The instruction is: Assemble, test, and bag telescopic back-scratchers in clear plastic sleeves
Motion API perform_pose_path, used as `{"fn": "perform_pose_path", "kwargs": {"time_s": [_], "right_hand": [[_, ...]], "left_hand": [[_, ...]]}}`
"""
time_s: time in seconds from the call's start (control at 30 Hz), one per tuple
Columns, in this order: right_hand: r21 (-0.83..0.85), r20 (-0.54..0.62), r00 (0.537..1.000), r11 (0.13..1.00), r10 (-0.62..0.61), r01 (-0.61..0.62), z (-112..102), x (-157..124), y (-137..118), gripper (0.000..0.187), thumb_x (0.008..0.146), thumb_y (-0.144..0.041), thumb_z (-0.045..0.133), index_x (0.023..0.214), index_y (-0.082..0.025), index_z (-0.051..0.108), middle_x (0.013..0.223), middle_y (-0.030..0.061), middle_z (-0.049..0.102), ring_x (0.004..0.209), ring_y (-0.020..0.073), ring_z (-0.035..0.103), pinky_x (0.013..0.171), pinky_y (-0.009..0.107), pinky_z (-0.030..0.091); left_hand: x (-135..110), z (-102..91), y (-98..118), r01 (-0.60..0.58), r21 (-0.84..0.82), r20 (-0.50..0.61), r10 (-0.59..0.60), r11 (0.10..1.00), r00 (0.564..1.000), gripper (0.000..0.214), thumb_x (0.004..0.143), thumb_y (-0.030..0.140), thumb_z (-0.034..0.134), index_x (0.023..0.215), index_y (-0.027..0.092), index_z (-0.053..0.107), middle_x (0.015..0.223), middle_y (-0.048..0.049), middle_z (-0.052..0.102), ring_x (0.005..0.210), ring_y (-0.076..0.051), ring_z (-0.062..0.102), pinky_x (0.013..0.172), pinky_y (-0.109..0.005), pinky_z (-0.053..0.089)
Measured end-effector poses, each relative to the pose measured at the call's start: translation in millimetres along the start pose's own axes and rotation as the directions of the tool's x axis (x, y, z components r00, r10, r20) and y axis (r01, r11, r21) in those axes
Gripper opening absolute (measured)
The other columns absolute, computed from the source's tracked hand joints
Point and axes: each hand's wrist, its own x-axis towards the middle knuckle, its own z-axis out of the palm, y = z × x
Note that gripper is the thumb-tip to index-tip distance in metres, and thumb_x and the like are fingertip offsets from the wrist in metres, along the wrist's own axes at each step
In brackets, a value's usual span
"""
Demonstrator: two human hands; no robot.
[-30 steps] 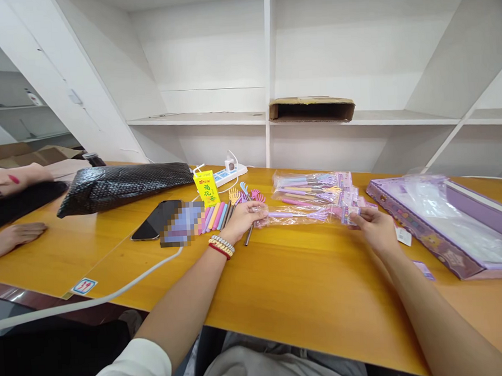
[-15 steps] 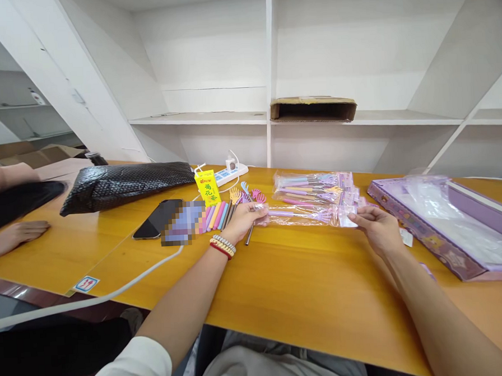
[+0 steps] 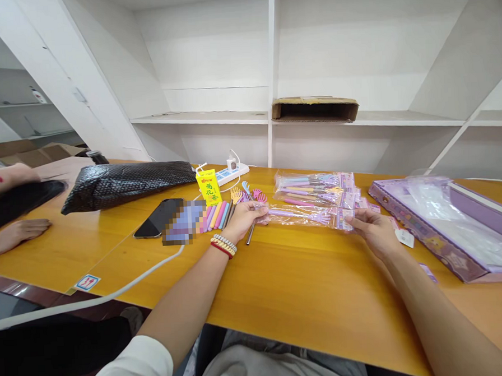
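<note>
A purple back scratcher (image 3: 298, 213) in a clear plastic bag is stretched between my two hands just over the table. My left hand (image 3: 241, 222) pinches the bag's left end, by the handle. At the other end, my right hand (image 3: 377, 231) grips the bag beside its printed card (image 3: 341, 219). Behind it lie several bagged back scratchers (image 3: 310, 188) in various colours. Loose back scratchers with yellow, blue and pink hand-shaped heads (image 3: 258, 195) lie partly hidden behind my left hand. Several pastel handles (image 3: 217, 214) line up left of it.
A purple display box (image 3: 421, 229) with clear plastic bags inside stands at the right. Leftward are a phone (image 3: 158, 218), a yellow drink carton (image 3: 209, 187), a power strip (image 3: 233, 172) and a black bubble-wrap package (image 3: 128, 184). Another person's hand (image 3: 24, 233) rests at far left.
The printed card at the bag's right end has turned from its pale side to its coloured side in my right hand. My left hand has stayed nearly still.
</note>
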Motion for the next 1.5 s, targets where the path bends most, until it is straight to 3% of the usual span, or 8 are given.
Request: {"fn": "perform_pose_path", "kwargs": {"time_s": [0.23,0.4,0.73,1.0,1.23,1.5], "right_hand": [[0.046,0.036,0.999,0.998,0.029,-0.031,-2,1,2,0.034,0.057,-0.025,0.078,0.085,-0.021,0.061,0.059,-0.0053,0.050,0.054,0.0104,0.051,0.055,0.029,0.055],[0.022,0.017,0.999,0.999,0.043,-0.044,-5,3,5,0.038,0.049,-0.019,0.081,0.081,-0.020,0.060,0.060,-0.0038,0.057,0.056,0.0131,0.056,0.056,0.029,0.055],[-0.130,-0.057,0.998,0.991,0.032,-0.039,-9,7,6,0.041,0.046,-0.024,0.083,0.080,-0.018,0.061,0.059,-0.0019,0.061,0.051,0.0132,0.057,0.048,0.024,0.049],[-0.032,-0.034,0.998,0.998,0.051,-0.052,0,3,4,0.041,0.047,-0.025,0.083,0.080,-0.019,0.060,0.067,0.0001,0.062,0.060,0.0180,0.061,0.055,0.032,0.057],[-0.036,0.016,0.999,0.999,0.031,-0.030,5,0,3,0.038,0.054,-0.029,0.080,0.085,-0.019,0.061,0.066,-0.0011,0.060,0.057,0.0136,0.056,0.055,0.031,0.056],[-0.070,-0.009,1.000,0.998,-0.005,0.005,6,0,2,0.036,0.058,-0.036,0.078,0.086,-0.018,0.062,0.063,-0.0023,0.055,0.053,0.0102,0.051,0.048,0.025,0.052]], "left_hand": [[0,-0.4,-1,-0.012,0.023,0.011,0.012,1.000,1.000,0.030,0.059,0.023,0.077,0.077,0.008,0.059,0.063,-0.0055,0.062,0.058,-0.014,0.061,0.057,-0.026,0.053],[-1,0.6,1,-0.008,0.039,0.013,0.008,0.999,1.000,0.031,0.060,0.024,0.077,0.079,0.007,0.060,0.063,-0.0052,0.062,0.057,-0.014,0.061,0.056,-0.026,0.053],[-1,1.3,1,0.004,0.044,0.000,-0.004,0.999,1.000,0.034,0.057,0.025,0.079,0.079,0.007,0.060,0.068,-0.0066,0.063,0.061,-0.015,0.062,0.058,-0.028,0.054],[-1,2.2,0,-0.020,0.053,0.017,0.019,0.998,1.000,0.035,0.055,0.029,0.080,0.075,0.008,0.059,0.063,-0.0041,0.062,0.054,-0.012,0.058,0.055,-0.028,0.052],[0,1.3,-1,-0.025,0.108,0.035,0.022,0.994,0.999,0.034,0.059,0.031,0.077,0.076,0.008,0.059,0.063,-0.0058,0.062,0.053,-0.011,0.057,0.053,-0.026,0.051],[-2,3.4,2,-0.032,0.083,0.009,0.032,0.996,0.999,0.035,0.057,0.030,0.078,0.076,0.008,0.058,0.064,-0.0052,0.063,0.053,-0.012,0.058,0.054,-0.027,0.052]]}}
